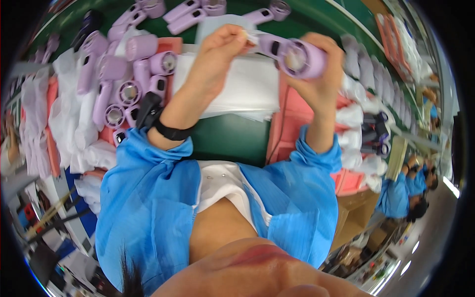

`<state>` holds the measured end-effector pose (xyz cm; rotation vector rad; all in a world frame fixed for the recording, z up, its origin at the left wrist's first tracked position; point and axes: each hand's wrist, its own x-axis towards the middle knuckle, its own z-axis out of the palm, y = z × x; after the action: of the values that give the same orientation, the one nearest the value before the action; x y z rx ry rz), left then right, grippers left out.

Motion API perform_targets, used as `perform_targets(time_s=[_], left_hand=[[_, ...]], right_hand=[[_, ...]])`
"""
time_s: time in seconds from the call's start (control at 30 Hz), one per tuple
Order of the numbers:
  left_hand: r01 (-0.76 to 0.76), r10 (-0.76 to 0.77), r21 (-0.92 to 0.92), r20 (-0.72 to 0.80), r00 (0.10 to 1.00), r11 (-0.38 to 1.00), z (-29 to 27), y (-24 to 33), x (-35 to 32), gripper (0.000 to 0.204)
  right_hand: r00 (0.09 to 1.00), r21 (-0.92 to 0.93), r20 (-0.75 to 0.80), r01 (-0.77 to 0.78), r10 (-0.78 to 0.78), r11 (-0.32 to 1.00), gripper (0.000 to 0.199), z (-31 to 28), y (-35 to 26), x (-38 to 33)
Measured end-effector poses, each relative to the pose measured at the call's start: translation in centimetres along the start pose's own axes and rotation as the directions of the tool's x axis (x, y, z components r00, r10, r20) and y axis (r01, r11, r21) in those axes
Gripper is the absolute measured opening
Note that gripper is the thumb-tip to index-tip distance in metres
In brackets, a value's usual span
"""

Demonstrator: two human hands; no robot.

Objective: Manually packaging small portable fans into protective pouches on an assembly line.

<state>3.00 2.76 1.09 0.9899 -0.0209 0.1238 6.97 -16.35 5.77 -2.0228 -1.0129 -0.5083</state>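
Note:
My right hand point(324, 64) grips a lilac hair dryer point(314, 60) by its round head, the ring-shaped grille turned toward the left. Its handle points left and carries a dark oval panel. At the handle's end my left hand point(222, 47), with a black band on the wrist, pinches a small whitish piece point(251, 37) that I cannot make out clearly. Below both hands lies a stack of thin white sleeves point(242, 89) on the green table point(227, 141).
Several lilac hair dryers point(113, 68) crowd a red tray on the left, beside white-wrapped ones point(64, 94). More stand at the far edge point(187, 21). On the right, a red tray point(292, 119) adjoins wrapped pieces point(350, 131); a cardboard box point(358, 213) stands below. Co-workers in blue point(396, 195) sit farther right.

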Motion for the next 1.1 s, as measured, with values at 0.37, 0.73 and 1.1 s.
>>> perform_targets(time_s=[0.37, 0.73, 1.1], left_hand=[[0.071, -0.040, -0.269, 0.117, 0.992, 0.960, -0.6, -1.9, 0.5, 0.018], [-0.217, 0.242, 0.330, -0.035, 0.970, 0.919, -0.5, -0.5, 0.9, 0.015], [-0.616, 0.588, 0.706, 0.347, 0.730, 0.348, 4.2, 0.1, -4.4, 0.027]], right_hand=[[0.988, -0.145, -0.126, -0.106, 0.087, 0.984, 0.066, -0.9, -1.9, -0.7], [0.988, 0.131, -0.156, 0.012, 0.009, 0.991, 0.062, 2.1, -1.1, -0.4], [0.996, -0.219, -0.085, -0.027, 0.008, 0.975, 0.074, 3.8, 0.0, -1.9]])
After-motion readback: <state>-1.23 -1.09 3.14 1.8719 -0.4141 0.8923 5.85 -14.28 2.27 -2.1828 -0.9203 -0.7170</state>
